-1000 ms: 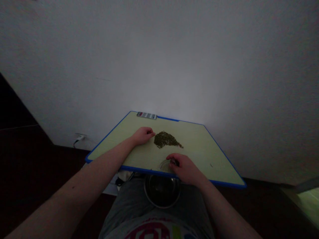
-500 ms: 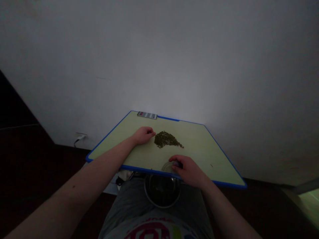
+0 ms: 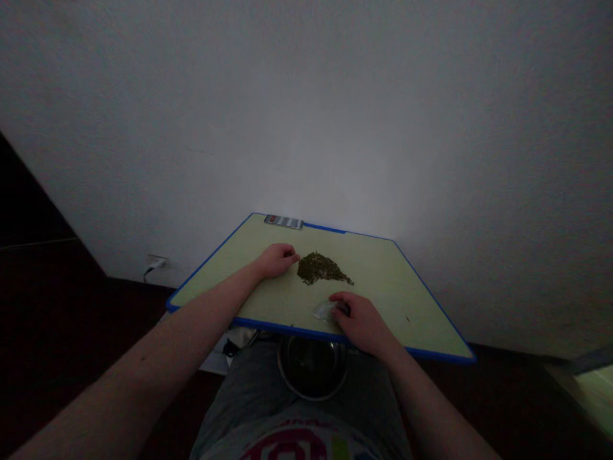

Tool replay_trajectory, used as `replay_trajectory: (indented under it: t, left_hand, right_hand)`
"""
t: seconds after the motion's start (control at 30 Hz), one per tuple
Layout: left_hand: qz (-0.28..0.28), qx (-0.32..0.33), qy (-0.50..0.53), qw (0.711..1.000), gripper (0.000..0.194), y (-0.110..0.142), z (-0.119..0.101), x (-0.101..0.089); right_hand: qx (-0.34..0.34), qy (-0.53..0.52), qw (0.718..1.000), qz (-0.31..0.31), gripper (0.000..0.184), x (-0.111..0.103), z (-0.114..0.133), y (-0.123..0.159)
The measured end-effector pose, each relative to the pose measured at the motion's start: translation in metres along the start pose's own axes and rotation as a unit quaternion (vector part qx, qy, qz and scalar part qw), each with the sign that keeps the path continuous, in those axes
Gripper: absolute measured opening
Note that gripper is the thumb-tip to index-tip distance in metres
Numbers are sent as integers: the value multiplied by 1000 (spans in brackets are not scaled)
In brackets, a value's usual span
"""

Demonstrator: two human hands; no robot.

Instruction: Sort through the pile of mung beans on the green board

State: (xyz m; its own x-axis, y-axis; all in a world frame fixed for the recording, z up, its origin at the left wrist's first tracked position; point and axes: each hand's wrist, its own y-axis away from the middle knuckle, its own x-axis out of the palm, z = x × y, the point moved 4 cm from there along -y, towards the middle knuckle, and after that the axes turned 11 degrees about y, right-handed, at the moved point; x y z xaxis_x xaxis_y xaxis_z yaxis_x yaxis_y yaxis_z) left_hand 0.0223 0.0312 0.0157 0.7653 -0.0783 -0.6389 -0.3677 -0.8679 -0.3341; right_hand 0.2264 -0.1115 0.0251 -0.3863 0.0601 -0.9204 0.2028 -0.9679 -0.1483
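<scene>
A heap of small green-brown grains (image 3: 320, 268) lies on the pale board-like tabletop (image 3: 383, 281), thinning into a tail toward the right. My left hand (image 3: 278, 260) rests at the heap's left edge, fingers curled with thumb and fingertips close together; whatever may be between them is hidden. Nearer the front edge, my right hand (image 3: 357, 318) grips a clear, round-rimmed container (image 3: 324, 311), tilted close to the surface. Its far part is covered by my fingers. Below the front edge, a metal bowl (image 3: 312, 390) sits at my lap, its inside dark.
A phone-like slab (image 3: 283, 222) lies at the table's back edge, near the wall (image 3: 335, 115). Blue edging (image 3: 287, 329) borders the tabletop. One small dark sliver (image 3: 407, 319) lies at the right. A plug with a cable (image 3: 156, 264) sits in the wall at left.
My right hand has shifted slightly, and the clear container in it has changed its tilt. My left hand and the heap look nearly the same.
</scene>
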Motion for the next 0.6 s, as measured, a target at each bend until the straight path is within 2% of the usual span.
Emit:
replay_trajectory:
  t: [0.3, 0.6]
  left_hand:
    - [2, 1, 8, 1000, 32, 0, 0, 0]
    - [3, 4, 9, 1000, 33, 0, 3, 0]
  right_hand:
    - [73, 79, 992, -69, 29, -14, -34, -11]
    - [87, 147, 979, -114, 30, -19, -55, -18]
